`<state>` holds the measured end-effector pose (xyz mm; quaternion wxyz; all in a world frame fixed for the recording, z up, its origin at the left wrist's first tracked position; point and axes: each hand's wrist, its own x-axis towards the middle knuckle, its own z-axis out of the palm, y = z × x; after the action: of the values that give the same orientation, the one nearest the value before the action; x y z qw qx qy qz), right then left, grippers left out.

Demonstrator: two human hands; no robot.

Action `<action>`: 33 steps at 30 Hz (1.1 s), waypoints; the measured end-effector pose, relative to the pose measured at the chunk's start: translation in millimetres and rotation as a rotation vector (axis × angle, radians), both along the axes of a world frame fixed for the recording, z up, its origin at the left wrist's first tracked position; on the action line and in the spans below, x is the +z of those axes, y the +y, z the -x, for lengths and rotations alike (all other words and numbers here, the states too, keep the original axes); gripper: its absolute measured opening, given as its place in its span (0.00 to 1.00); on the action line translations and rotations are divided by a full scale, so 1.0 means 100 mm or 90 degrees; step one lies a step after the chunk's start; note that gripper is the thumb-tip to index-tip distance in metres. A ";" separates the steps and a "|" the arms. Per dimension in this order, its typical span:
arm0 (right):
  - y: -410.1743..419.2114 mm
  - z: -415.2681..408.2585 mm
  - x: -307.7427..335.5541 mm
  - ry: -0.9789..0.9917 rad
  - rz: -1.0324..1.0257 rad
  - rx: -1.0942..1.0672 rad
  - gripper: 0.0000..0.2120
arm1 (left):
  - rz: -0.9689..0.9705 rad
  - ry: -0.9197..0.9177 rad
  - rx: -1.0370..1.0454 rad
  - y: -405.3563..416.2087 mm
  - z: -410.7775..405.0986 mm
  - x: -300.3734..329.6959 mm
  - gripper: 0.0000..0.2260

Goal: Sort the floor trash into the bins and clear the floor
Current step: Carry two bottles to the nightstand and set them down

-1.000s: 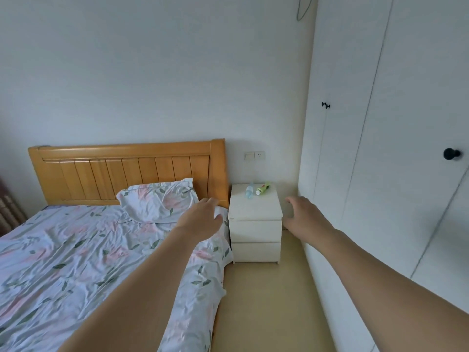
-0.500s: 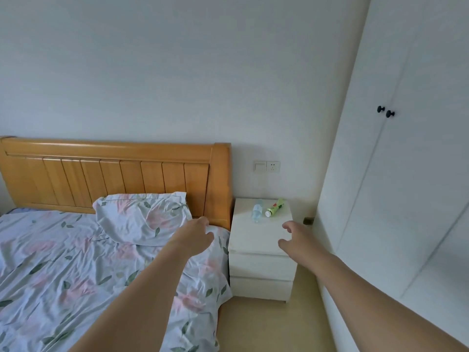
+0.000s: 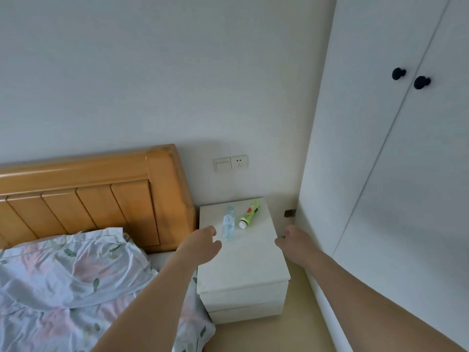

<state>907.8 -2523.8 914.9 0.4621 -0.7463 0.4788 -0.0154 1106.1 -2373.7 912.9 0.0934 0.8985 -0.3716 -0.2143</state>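
Bottles btwn hands, seemingly untouched

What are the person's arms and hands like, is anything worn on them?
Both arms are bare as far as the picture shows: no sleeves, gloves, watch or rings can be seen. The left hand and right hand are bare too, with short fingers free of any markings.

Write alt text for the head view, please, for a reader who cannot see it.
Two bare hands, left hand and right hand, reach over a white nightstand where a clear bottle and green bottle lie, between bed and wardrobe.
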 end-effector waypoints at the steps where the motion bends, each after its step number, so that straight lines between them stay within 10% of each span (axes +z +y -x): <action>1: -0.22 -0.16 -0.08 0.008 0.002 -0.002 0.09 | -0.013 -0.004 0.001 -0.17 -0.15 -0.04 0.20; 9: -1.23 -1.39 -0.12 0.027 -0.055 -0.031 0.13 | -0.041 -0.007 0.058 -1.13 -1.41 0.00 0.06; 13: -1.54 -1.96 -0.29 0.049 -0.118 -0.007 0.14 | -0.065 0.036 0.063 -1.57 -1.84 -0.31 0.15; 22: -2.32 -3.05 -1.78 0.137 -0.235 -0.190 0.06 | -0.137 0.192 0.057 -2.76 -2.73 -1.91 0.22; 33: -2.56 -3.84 -3.79 0.159 -0.315 -0.378 0.27 | -0.218 0.156 0.118 -3.34 -2.93 -3.82 0.31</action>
<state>1291.7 -2780.3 535.9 0.5416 -0.4376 0.7153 0.0583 1399.5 -2707.9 530.9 0.0037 0.8989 -0.2314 -0.3721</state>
